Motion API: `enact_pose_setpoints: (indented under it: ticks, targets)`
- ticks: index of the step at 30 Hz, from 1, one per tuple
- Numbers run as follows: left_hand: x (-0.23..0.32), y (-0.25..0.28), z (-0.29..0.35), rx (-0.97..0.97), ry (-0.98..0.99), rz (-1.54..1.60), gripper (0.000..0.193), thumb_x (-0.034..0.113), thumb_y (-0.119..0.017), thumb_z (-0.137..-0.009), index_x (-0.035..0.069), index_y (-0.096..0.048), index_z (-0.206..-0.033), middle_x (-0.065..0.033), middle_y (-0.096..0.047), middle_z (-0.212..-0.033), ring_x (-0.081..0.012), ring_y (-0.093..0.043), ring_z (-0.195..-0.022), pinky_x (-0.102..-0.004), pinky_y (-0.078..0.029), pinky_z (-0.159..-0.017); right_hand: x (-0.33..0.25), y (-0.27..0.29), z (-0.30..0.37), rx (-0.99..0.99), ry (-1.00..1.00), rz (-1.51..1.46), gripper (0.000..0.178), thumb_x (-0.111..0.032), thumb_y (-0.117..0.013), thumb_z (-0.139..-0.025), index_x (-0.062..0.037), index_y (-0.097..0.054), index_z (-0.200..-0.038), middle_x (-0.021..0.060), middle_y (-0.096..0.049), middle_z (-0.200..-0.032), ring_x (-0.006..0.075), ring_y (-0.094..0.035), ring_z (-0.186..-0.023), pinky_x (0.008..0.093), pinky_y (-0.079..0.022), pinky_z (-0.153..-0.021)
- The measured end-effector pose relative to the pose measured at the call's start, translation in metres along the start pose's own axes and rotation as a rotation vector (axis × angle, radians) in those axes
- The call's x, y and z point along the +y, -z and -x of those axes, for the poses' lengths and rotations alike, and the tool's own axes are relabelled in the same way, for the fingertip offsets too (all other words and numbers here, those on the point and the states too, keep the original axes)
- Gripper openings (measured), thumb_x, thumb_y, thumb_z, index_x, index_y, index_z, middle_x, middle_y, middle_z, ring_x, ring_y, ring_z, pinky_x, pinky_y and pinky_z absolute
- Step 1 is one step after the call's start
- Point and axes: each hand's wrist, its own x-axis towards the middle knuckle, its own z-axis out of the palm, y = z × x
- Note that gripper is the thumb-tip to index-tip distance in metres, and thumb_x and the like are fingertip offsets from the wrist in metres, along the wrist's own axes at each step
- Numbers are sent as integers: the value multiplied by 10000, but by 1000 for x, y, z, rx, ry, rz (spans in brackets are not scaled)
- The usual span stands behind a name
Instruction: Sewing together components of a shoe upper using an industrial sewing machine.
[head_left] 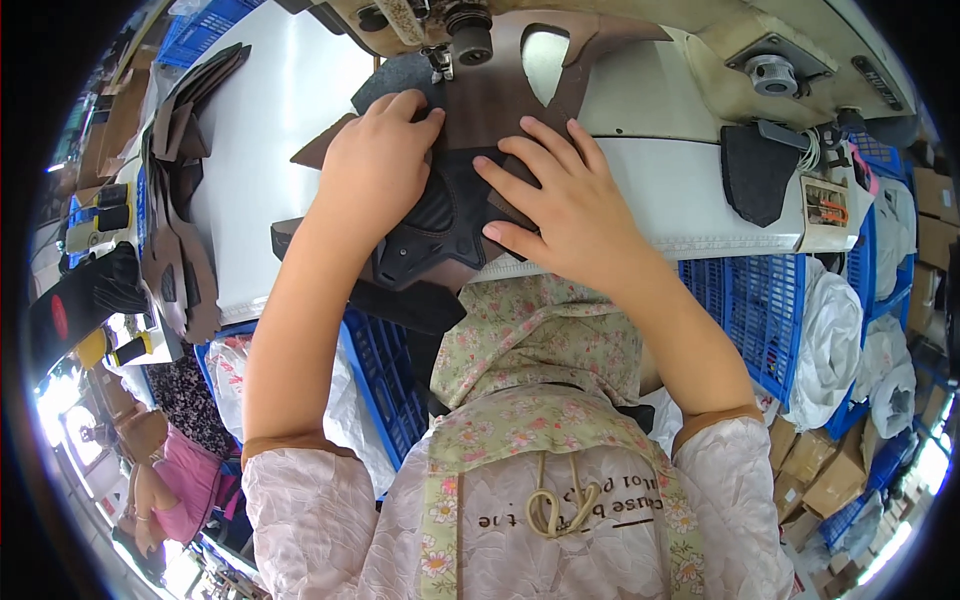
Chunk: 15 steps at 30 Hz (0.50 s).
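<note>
A flat shoe upper of brown leather [487, 115] with black overlay panels [432, 215] lies on the white sewing table, its front part under the sewing machine's presser foot [440, 66]. My left hand [378, 160] is closed on the upper's left side, fingers curled and thumb close to the forefinger, just in front of the foot. A dark grey piece [385, 85] shows beyond its knuckles. Spread flat, my right hand [575, 205] rests on the right side of the upper with fingers apart. The black lower end of the upper hangs over the table's front edge.
The machine's cream body [680, 90] spans the back right. Stacked brown cut pieces [180, 220] hang at the table's left edge. A black pad [752, 175] sits at the right. Blue crates [745, 310] and white bags stand below. Another person in pink [190, 485] sits at lower left.
</note>
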Motion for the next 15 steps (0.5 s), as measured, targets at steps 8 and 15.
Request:
enact_pose_setpoints:
  ticks: [8,15]
  targets:
    - [-8,-1,3,47,-94,-84,491,-17,-617,-733,84,-659,-1212,-60,-608,-1183,-270,-584,-1102,-396,-485,-940,-6,-7,-6,43,-21,23,497,-463,-650,-846,-136,-655,-1219,83,-562,-1255,307,-441,-1313,552,-287,-1113]
    - [-10,-4,1,61,-100,-114,515,-33,-606,-738,75,-636,-1241,-65,-612,-1237,-276,-583,-1148,-399,-479,-968,-6,-16,-9,105,-42,12,486,-467,-650,-848,-133,-669,-1201,79,-577,-1245,295,-452,-1307,549,-293,-1110]
